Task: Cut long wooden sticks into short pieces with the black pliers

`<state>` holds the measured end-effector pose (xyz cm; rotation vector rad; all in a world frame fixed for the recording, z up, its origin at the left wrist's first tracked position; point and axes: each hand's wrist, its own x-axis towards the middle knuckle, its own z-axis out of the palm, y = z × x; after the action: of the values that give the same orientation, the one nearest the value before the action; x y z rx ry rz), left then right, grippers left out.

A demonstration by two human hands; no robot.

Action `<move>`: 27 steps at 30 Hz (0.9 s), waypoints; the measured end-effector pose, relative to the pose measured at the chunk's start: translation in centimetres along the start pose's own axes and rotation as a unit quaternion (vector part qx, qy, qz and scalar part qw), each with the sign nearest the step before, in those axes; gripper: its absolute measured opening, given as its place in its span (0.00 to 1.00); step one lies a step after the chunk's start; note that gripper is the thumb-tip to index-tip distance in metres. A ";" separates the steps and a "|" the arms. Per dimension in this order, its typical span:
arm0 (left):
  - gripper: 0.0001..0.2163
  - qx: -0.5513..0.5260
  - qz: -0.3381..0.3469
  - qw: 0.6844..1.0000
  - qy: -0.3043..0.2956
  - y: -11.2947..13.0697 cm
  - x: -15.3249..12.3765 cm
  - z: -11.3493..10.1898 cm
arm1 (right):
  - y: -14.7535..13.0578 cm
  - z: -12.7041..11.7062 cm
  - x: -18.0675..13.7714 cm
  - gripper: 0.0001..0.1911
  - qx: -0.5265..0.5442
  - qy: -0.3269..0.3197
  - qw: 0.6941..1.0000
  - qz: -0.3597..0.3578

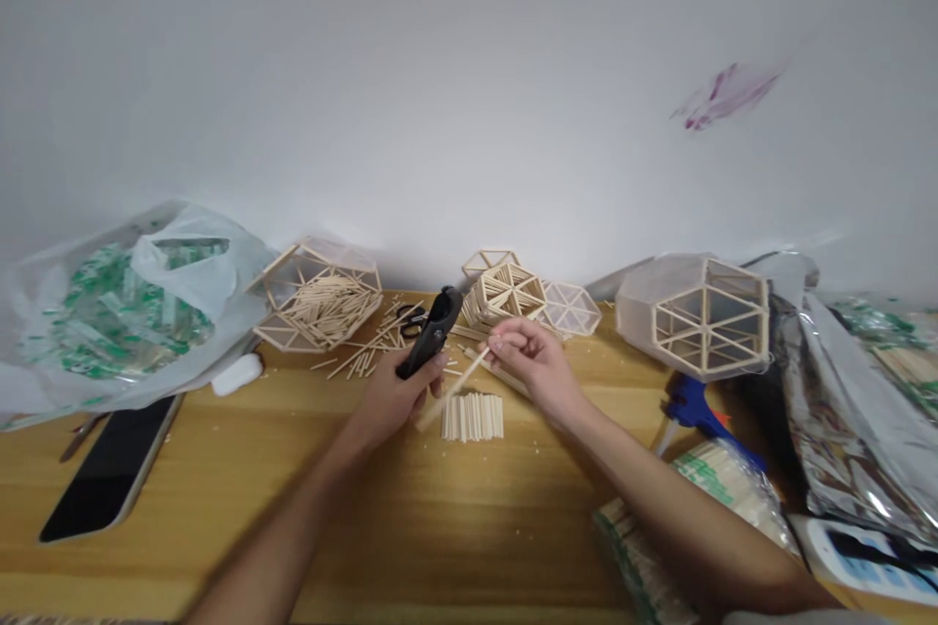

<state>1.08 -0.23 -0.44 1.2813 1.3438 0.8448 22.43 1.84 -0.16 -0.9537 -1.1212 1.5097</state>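
My left hand (400,393) is closed around a black-handled tool (434,332) that points up and away from me; its exact kind is unclear. Between the fingertips of my right hand (533,361) is the upper end of a thin wooden stick (465,377). The stick slants down to the left, past the fingers of my left hand; whether they touch it I cannot tell. Below it, a row of short cut sticks (473,417) lies side by side on the wooden table (440,518). Loose sticks (362,356) and black scissors (411,320) lie behind my left hand.
Stick-framed polygonal containers stand along the wall: one full of sticks (318,308) at left, another (693,312) at right. Smaller lattice pieces (505,291) sit between them. A plastic bag (147,303) and phone (109,469) lie left; a blue glue gun (693,402) and power strip (872,562) right.
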 end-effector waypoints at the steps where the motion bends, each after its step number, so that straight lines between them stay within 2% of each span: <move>1: 0.22 -0.037 -0.012 0.999 -0.007 0.1 0.0 -0.2 | 0.0 -0.1 0.1 0.14 0.002 0.010 1.000 -0.001; 4: 0.20 -0.132 -0.017 0.991 0.015 0.2 0.1 -1.1 | 0.2 -0.3 0.4 0.17 -0.023 0.037 0.999 -0.016; 8: 0.15 -0.217 0.037 0.971 0.088 0.3 0.6 -2.1 | 0.7 -0.2 0.4 0.19 -0.052 0.042 0.998 -0.009; 12: 0.16 -0.219 0.055 0.961 0.157 0.4 1.1 -2.2 | 1.5 -0.2 0.2 0.19 -0.096 0.016 0.995 -0.003; 14: 0.17 -0.191 0.053 0.961 0.191 0.4 1.2 -1.9 | 1.8 -0.4 0.2 0.17 -0.152 0.012 0.988 -0.030; 16: 0.17 -0.165 0.051 0.959 0.224 0.3 1.3 -1.8 | 1.9 -0.7 0.2 0.12 -0.248 0.005 0.966 -0.074; 19: 0.17 -0.138 0.069 0.951 0.267 0.0 1.3 -1.9 | 2.1 -1.2 0.2 0.03 -0.423 -0.026 0.898 -0.121; 22: 0.16 -0.125 0.089 0.942 0.298 -0.5 1.4 -2.3 | 2.3 -1.5 0.1 0.07 -0.532 -0.052 0.837 -0.117; 24: 0.17 -0.121 0.090 0.939 0.310 -0.9 1.5 -2.4 | 2.5 -1.5 0.1 0.09 -0.554 -0.059 0.825 -0.101; 27: 0.18 -0.115 0.085 0.936 0.323 -1.4 1.8 -2.4 | 2.6 -1.4 0.1 0.11 -0.540 -0.059 0.833 -0.106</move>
<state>-1.31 1.63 -1.65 0.9739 1.5836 1.5926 23.06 2.00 -3.01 -1.3931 -2.1715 0.6552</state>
